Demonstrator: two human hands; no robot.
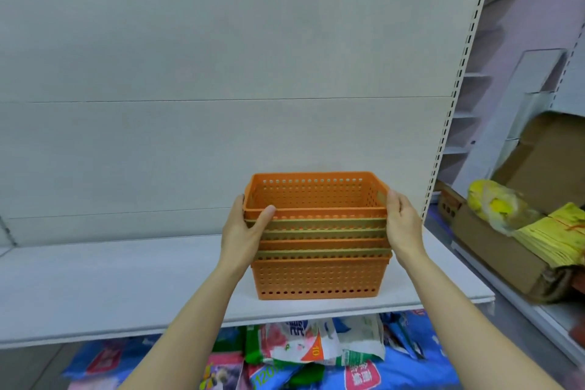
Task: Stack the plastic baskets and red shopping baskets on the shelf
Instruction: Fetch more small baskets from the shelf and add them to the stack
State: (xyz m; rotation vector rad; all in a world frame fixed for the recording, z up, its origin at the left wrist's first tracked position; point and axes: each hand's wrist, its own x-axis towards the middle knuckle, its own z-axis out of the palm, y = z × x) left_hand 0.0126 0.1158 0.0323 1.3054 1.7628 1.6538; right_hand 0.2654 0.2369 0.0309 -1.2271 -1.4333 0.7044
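A stack of several nested perforated plastic baskets (319, 275), orange and olive-tan, stands on the white shelf (110, 288) near its right end. The top orange basket (313, 196) sits a little higher than the rest. My left hand (245, 231) grips its left rim, thumb over the front edge. My right hand (403, 225) holds the right side of the stack, fingers behind the top basket's rim. No red shopping baskets are in sight.
The shelf's back panel rises behind the stack, with a slotted upright (449, 123) at the right. Colourful packaged goods (316, 355) lie below the shelf. To the right are cardboard boxes (506, 250), yellow packets (550, 234) and a yellow bag (493, 203).
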